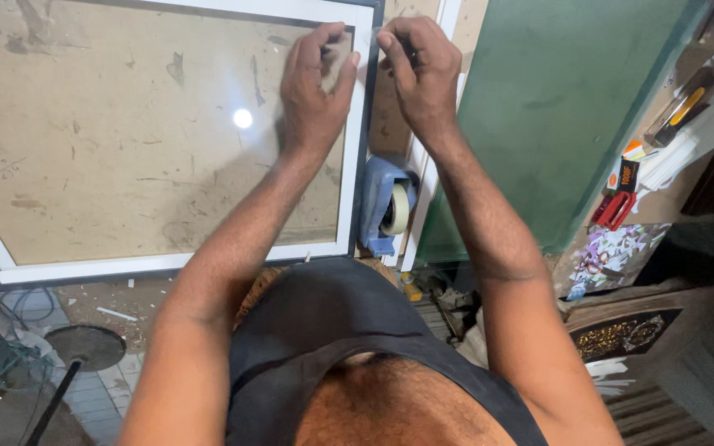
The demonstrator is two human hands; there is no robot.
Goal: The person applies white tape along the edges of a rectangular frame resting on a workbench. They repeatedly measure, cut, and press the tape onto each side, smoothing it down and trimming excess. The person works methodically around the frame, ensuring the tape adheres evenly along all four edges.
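Both hands work at the far right corner of a white picture frame (179, 263) that lies flat on the tabletop (117, 293), its glass catching a spot of light. The left hand (314, 91) rests on the glass, fingers curled at the frame's edge. The right hand (421, 70) pinches something small just past the corner; what it is I cannot tell. Fixing this corner seems the step in hand, and it calls for steady fingers. A blue tape dispenser (386, 205) sits near the wrists. The frame's left end is cut off.
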